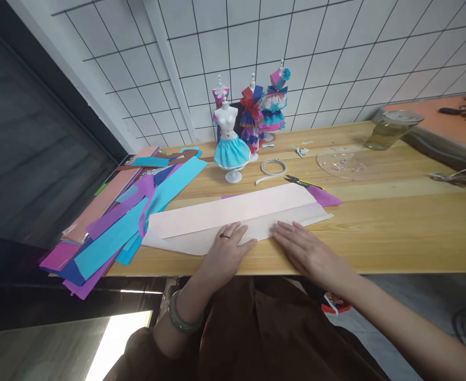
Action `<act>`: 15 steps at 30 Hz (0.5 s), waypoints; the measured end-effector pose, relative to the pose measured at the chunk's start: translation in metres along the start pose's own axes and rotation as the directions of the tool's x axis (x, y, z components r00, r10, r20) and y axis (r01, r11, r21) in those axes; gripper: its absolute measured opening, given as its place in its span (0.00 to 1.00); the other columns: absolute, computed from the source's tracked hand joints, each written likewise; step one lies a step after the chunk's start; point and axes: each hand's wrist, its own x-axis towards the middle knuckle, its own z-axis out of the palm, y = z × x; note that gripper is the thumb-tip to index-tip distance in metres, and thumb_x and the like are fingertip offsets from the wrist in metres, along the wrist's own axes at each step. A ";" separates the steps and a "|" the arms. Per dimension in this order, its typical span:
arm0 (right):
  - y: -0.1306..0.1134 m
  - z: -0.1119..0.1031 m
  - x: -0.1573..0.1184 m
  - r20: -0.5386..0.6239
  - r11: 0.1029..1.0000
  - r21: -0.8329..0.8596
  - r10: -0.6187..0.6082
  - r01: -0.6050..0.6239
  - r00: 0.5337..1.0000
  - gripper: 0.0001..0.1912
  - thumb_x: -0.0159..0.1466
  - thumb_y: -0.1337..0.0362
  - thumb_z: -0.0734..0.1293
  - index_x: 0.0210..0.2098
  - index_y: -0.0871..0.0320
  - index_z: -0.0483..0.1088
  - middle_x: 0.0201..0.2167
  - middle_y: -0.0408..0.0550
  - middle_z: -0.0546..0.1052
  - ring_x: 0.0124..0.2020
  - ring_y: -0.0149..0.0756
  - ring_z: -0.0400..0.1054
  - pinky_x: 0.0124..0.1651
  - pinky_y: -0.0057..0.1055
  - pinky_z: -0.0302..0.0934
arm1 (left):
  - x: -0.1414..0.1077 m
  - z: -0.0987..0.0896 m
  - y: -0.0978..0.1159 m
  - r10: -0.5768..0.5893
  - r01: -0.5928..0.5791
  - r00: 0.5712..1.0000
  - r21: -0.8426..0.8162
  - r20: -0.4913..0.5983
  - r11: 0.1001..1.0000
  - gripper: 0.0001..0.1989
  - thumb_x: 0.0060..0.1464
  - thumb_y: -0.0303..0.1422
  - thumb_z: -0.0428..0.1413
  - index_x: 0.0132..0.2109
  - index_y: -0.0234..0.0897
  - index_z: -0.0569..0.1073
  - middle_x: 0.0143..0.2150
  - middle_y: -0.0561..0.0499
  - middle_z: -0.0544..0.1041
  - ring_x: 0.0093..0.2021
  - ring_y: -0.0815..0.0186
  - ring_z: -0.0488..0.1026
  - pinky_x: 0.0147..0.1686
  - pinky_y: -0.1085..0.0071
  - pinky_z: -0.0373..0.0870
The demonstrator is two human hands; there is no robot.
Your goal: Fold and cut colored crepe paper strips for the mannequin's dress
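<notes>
A long sheet of pale pink and white paper (217, 217) lies along the table in front of me, one layer folded over another. My left hand (228, 247) rests on its near edge, fingers slightly bent and thumb held apart. Farther right, the outstretched fingers of my right hand (306, 248) lie flat on the same near edge. Just beyond the sheet's right end, scissors (296, 181) lie beside purple paper (325, 197). A small white dress form (227, 123) in a turquoise skirt (231, 152) stands behind the sheet.
Coloured paper strips (125, 222) pile up at the left, overhanging the front edge. Three dressed forms, including one in red and blue (252, 114), stand by the tiled wall. A roll of white tape (273, 168), a clear dish (346, 164) and a glass of liquid (392, 132) are at the back.
</notes>
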 end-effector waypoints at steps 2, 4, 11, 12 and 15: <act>-0.014 0.003 0.006 0.016 0.998 0.058 -0.018 0.017 1.000 0.24 0.64 0.71 0.57 0.60 0.63 0.57 0.58 0.57 0.64 0.62 0.43 0.52 0.61 0.47 0.50 | -0.001 0.001 0.001 -0.012 0.012 1.000 -0.007 -0.008 1.000 0.18 0.58 0.26 0.45 0.53 0.43 0.67 0.57 0.44 0.64 0.60 0.55 0.56 0.56 0.54 0.57; -0.022 0.006 0.009 0.030 0.997 0.074 -0.008 0.006 1.000 0.24 0.64 0.71 0.56 0.60 0.63 0.57 0.58 0.58 0.64 0.61 0.43 0.53 0.61 0.46 0.52 | -0.003 0.002 0.002 -0.024 0.024 1.000 -0.016 -0.014 1.000 0.18 0.58 0.26 0.45 0.53 0.43 0.68 0.57 0.44 0.65 0.60 0.55 0.57 0.56 0.53 0.57; -0.023 0.006 0.010 0.047 0.997 0.079 0.009 -0.013 0.999 0.23 0.66 0.65 0.57 0.60 0.62 0.57 0.58 0.57 0.64 0.60 0.44 0.55 0.60 0.47 0.54 | -0.032 -0.005 -0.017 -0.076 0.071 0.996 -0.099 -0.046 0.993 0.16 0.58 0.27 0.46 0.52 0.39 0.68 0.55 0.42 0.67 0.58 0.57 0.59 0.55 0.55 0.59; -0.023 0.007 0.010 0.042 0.996 0.083 0.011 -0.015 0.999 0.23 0.66 0.64 0.57 0.60 0.61 0.58 0.58 0.57 0.64 0.60 0.44 0.55 0.60 0.48 0.54 | -0.040 -0.007 -0.022 -0.098 0.091 0.994 -0.124 -0.056 0.988 0.16 0.58 0.29 0.46 0.52 0.38 0.68 0.54 0.42 0.67 0.58 0.57 0.59 0.55 0.55 0.60; -0.022 0.008 0.008 0.045 0.997 0.078 0.005 -0.008 0.999 0.23 0.66 0.64 0.57 0.59 0.61 0.58 0.58 0.56 0.64 0.60 0.44 0.55 0.60 0.48 0.54 | -0.061 -0.017 -0.038 -0.202 0.183 0.977 -0.214 -0.073 0.960 0.13 0.57 0.33 0.50 0.48 0.37 0.70 0.50 0.42 0.69 0.53 0.58 0.63 0.51 0.56 0.63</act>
